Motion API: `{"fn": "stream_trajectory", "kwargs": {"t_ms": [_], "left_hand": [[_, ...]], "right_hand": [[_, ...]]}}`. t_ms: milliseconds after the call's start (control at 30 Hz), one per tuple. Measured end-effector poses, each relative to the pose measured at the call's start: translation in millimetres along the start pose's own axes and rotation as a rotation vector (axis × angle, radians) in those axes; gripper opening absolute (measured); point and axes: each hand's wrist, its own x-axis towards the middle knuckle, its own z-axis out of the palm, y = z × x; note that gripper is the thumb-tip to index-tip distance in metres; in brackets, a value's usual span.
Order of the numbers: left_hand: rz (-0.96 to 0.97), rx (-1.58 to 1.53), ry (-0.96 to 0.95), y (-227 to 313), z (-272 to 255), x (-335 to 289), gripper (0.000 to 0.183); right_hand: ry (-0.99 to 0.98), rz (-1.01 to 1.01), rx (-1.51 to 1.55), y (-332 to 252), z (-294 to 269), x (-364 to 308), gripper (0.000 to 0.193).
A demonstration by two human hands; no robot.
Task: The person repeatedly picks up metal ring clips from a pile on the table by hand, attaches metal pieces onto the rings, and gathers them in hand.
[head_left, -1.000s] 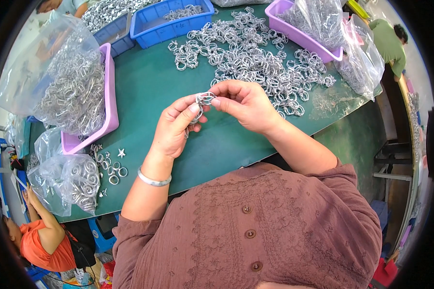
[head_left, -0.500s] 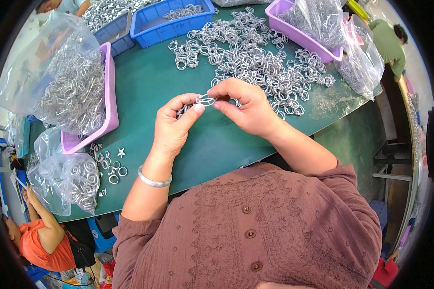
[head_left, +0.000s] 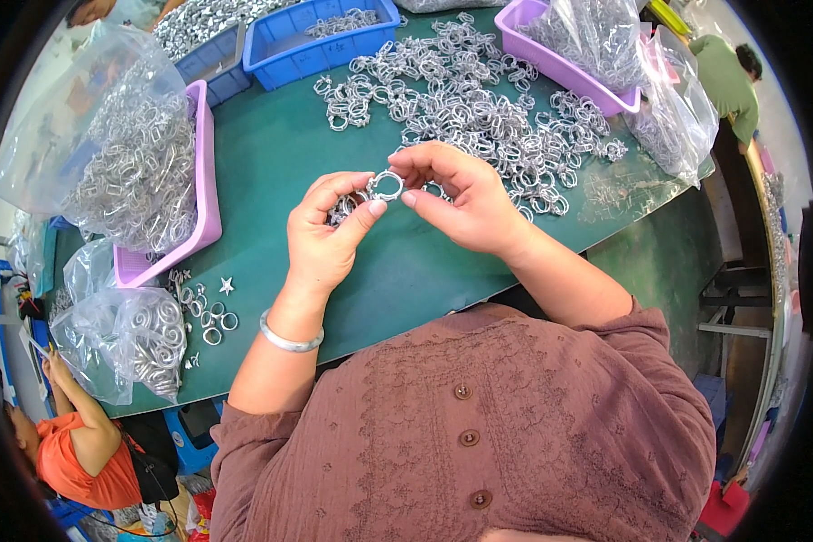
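Between my two hands is a silver metal ring [head_left: 387,186], its round opening facing up. My left hand [head_left: 327,221] pinches its left side between thumb and fingers, and more silver rings [head_left: 341,210] are tucked inside the curled fingers. At the ring's right edge are the thumb and forefinger of my right hand [head_left: 461,199], closed close around it; whether they press on it or only touch is hard to tell. Another ring [head_left: 435,189] shows partly in the right palm. Beyond the hands a large heap of similar silver rings [head_left: 479,99] is spread on the green table [head_left: 271,135].
A purple basket [head_left: 210,181] with a bag of silver pieces stands at left, another purple basket [head_left: 560,68] at far right. Blue bins [head_left: 321,45] line the back. Loose rings and a star [head_left: 227,285] lie near a clear bag [head_left: 108,334]. Co-workers sit left and stand right.
The ring between my hands has turned from nearly edge-on, so its round opening now shows. Both hands have otherwise barely shifted.
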Motion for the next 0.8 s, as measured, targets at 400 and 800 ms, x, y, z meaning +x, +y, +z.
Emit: {"fn": "stream_trajectory", "kwargs": {"t_ms": [400,800], "left_hand": [[0.259,0.351,0.057,6.9,5.9,3.6,0.025],[0.228,0.339,-0.032,6.8,15.3,-6.0,0.021]], "right_hand": [[-0.025,0.060,-0.068,3.8,-1.4,-1.2,0.027],[-0.070,0.105,0.040,-7.1,-12.4,-13.8,0.027]]}}
